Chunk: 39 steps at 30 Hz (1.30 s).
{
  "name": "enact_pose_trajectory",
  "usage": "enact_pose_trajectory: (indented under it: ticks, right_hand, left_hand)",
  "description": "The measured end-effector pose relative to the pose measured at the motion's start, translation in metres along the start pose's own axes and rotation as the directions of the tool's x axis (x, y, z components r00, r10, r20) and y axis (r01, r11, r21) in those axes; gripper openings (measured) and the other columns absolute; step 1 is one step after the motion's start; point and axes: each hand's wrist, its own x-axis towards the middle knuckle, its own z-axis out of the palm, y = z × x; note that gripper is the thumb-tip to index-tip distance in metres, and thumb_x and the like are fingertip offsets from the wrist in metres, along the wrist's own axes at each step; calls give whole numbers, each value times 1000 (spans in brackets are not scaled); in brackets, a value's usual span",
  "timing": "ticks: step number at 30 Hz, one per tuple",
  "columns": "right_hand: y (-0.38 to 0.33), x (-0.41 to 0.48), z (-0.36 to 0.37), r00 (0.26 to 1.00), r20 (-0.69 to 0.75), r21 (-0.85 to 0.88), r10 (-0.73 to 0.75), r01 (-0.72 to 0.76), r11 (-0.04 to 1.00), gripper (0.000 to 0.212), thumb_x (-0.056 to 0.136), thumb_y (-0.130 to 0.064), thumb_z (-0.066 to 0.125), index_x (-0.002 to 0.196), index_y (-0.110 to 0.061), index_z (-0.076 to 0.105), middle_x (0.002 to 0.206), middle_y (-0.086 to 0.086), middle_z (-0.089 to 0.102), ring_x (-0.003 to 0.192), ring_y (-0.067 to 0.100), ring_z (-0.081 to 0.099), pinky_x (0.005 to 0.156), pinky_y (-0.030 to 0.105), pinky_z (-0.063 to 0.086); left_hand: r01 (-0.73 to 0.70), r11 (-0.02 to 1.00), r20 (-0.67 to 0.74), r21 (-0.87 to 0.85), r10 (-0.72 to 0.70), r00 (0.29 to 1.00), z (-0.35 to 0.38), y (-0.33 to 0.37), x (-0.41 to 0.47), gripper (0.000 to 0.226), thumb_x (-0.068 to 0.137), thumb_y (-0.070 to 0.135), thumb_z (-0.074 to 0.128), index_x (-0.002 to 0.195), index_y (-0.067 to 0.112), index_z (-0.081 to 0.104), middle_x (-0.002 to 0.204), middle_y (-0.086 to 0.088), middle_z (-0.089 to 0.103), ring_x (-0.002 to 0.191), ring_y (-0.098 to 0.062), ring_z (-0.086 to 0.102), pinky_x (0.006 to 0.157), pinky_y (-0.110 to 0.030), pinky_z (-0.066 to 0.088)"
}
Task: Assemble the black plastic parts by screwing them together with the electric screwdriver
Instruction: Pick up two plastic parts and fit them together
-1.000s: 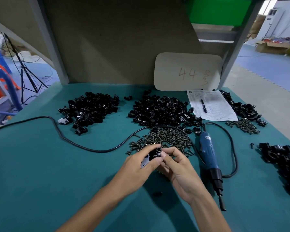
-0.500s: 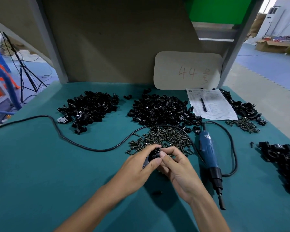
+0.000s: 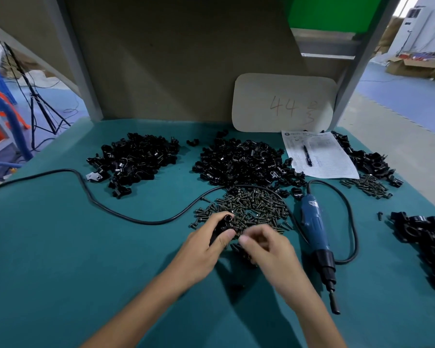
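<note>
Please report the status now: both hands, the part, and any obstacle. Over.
Left hand grips black plastic part. Right hand blurred by screw pile, grip unclear. Electric screwdriver lies on table, untouched. No obstacle seen.

The only plainly readable mark is the number "44", handwritten in reddish-brown pen on the beige rounded-corner rectangular board (image 3: 284, 102). Just right of the number, on the same board, runs a scrawl in the same pen, not legible. Below the board's right end lies a white printed paper sheet (image 3: 329, 159), its print too small to read. Further below the board, the blue electric screwdriver (image 3: 313, 227) bears a small pale label (image 3: 313, 204), also unreadable.
</note>
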Motion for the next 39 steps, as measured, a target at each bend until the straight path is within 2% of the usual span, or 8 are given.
enact_pose_trajectory:
  ticks: [4,9,14,18,21,24,34,39]
  right_hand:
    - [10,-25,1,915,397,-532,68,169,830,21,88,-45,75,102,-33,67,90,-17,56,80,-7,52,77,15,43]
    - [19,-24,-1,961,272,-652,44,150,743,9,100,-29,64,108,-29,67,101,-16,52,92,2,55,89,26,47]
    - [16,-11,-10,995,82,-350,-53,79,933,14,96,-24,72,100,-37,76,97,-21,70,94,-3,65,86,16,51]
    - [7,1,-3,999,34,-110,-26,29,993,24,98,-31,69,107,-52,63,92,-19,75,84,3,71,74,16,54]
    - [1,12,7,1000,-12,1,-21,21,1000,12,99,-31,67,94,-41,65,89,-11,73,79,9,70,69,23,56]
    - [0,20,17,1000,-4,83,0,0,997,14,103,-24,62,98,-32,73,91,-7,75,82,13,72,74,30,59]
    - [5,20,21,999,47,304,24,-37,952,27,101,-14,64,104,-36,80,94,-2,78,81,9,71,79,26,58]
    - [8,25,24,996,53,359,73,-87,929,11,98,-8,67,103,-13,74,90,2,77,80,17,73,74,24,57]
  left_hand:
    - [12,999,-28,36,-11,1000,1,-9,-2,38,97,69,35,133,54,40,91,39,56,74,10,55,59,-11,38]
    - [29,998,-75,53,-25,997,3,-18,-5,41,98,64,38,137,50,40,95,45,52,81,16,52,64,-9,36]
    - [25,997,-74,68,-20,997,5,-21,-8,41,98,66,37,137,52,39,98,45,52,83,15,53,65,-6,37]
    - [31,996,-62,84,-26,998,5,-22,-9,39,99,64,39,137,53,39,107,37,55,100,15,53,75,-4,37]
    - [23,996,-46,88,-19,999,5,-22,-9,36,101,58,42,137,50,39,110,30,56,102,12,54,76,-6,37]
    - [8,997,-50,78,-4,999,5,-22,-8,36,102,55,43,137,47,42,117,27,58,108,8,55,81,-8,39]
    - [-2,997,-60,75,7,998,6,-26,-7,39,103,51,46,140,42,43,131,22,57,121,6,51,95,-12,41]
    - [-1,997,-54,82,6,999,6,-27,-7,35,103,51,46,138,48,42,126,24,58,116,7,53,90,-12,42]
